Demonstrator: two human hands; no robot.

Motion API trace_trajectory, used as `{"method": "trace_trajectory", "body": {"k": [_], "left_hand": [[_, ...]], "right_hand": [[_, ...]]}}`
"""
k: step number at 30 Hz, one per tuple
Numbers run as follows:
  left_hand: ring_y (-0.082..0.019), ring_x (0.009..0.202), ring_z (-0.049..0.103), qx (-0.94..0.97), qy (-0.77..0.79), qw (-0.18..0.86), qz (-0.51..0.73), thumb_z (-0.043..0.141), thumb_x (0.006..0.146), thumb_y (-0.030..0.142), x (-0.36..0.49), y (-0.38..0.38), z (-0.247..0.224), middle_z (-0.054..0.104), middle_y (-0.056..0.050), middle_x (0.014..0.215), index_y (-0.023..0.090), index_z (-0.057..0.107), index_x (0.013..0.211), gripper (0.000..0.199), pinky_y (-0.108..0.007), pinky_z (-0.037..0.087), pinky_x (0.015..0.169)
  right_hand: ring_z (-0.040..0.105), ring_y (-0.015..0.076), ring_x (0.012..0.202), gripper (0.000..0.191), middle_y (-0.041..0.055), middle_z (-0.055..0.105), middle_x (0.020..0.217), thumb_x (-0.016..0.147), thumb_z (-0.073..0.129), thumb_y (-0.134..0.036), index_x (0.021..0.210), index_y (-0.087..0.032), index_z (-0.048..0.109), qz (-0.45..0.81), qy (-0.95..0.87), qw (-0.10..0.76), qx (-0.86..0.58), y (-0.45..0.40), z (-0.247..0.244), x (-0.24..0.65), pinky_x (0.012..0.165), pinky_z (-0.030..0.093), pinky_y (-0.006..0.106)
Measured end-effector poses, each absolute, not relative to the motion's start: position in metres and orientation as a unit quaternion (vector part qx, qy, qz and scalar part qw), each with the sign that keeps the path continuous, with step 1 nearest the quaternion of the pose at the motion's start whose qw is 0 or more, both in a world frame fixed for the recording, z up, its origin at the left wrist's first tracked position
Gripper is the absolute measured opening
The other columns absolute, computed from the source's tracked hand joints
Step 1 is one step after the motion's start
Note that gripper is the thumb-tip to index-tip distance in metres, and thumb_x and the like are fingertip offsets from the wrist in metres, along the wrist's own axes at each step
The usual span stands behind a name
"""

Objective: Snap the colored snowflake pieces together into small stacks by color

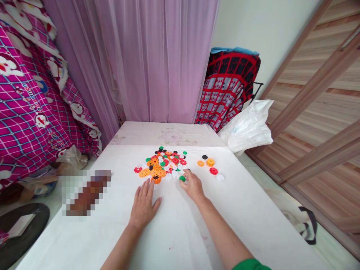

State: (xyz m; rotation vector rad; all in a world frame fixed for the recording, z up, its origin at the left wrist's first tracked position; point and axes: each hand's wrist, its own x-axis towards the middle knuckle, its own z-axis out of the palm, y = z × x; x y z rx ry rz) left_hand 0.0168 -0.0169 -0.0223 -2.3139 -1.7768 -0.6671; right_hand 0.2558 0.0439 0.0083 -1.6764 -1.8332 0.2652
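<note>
The right hand (193, 186), at the centre of the frame, has its thumb and forefinger drawn together on what looks like the edge of a green disc (182, 179); how firm the pinch is cannot be told. A light grip on the rim should suit so thin a piece, with the other fingers kept clear so they do not drag neighbours along. Just to its left, the left hand (144, 205) lies palm down, fingers apart and holding nothing visible, its tips beside the near edge of the heap of coloured discs (156, 167). Resting lightly there, it could steady loose pieces without pushing them. Right of the heap lie a black disc (204, 157), orange discs (210, 162), a red disc (213, 171) and a white disc (219, 177), faint against the white tablecloth (174, 232), so it calls for a careful look.
</note>
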Motion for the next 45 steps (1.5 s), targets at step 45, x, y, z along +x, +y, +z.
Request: {"method": "trace_trajectory", "body": {"k": [45], "left_hand": [[-0.026,0.139,0.039,-0.756,-0.609,0.103,-0.218,0.047,0.09,0.043,0.017,-0.005,-0.024,0.041,-0.011,0.152,0.023,0.02,0.153,0.071,-0.048,0.032,0.112]], "right_hand": [[0.064,0.0214,0.097,0.043,0.0117,0.068,0.111,0.078,0.058,-0.019,0.122,-0.015,0.061,0.072,-0.699,0.085,-0.706,0.192,0.035,0.332,0.082,0.043,0.027]]}}
